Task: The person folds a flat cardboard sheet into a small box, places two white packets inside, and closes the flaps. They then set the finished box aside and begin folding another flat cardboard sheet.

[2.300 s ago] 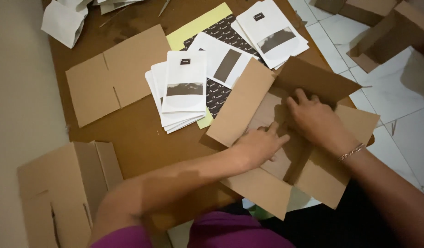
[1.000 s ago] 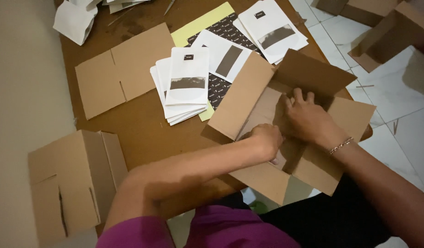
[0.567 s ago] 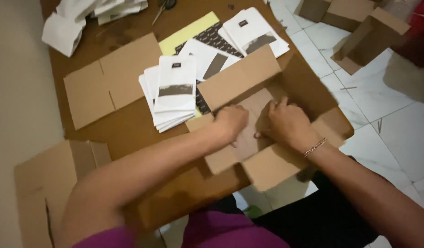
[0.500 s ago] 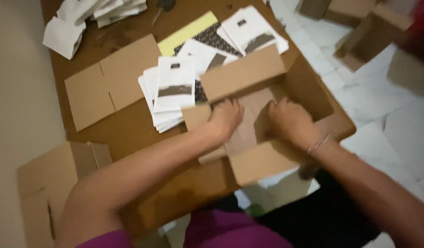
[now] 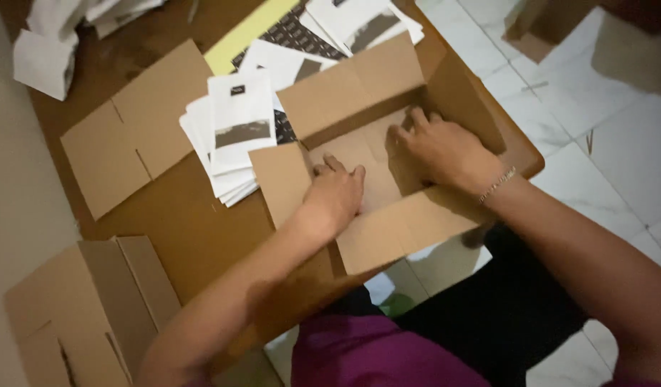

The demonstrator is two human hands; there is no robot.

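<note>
An open brown cardboard box (image 5: 345, 97) stands on the brown table with its flaps spread outward. Both my hands are inside it. My left hand (image 5: 336, 192) lies palm down on the box's bottom flaps near the left wall, fingers together. My right hand (image 5: 438, 147), with a thin bracelet at the wrist, presses flat on the bottom toward the far right corner, fingers spread. Neither hand holds anything.
A stack of white printed packets (image 5: 234, 136) lies just left of the box, with more packets and a yellow sheet (image 5: 248, 32) behind. A flattened cardboard piece (image 5: 130, 129) lies at left. Another cardboard box (image 5: 80, 315) stands at lower left. White tiled floor (image 5: 617, 143) at right.
The box has gone from lying loosely with flaps splayed to standing squared up. Both hands moved deeper inside, onto its bottom. The view has shifted closer.
</note>
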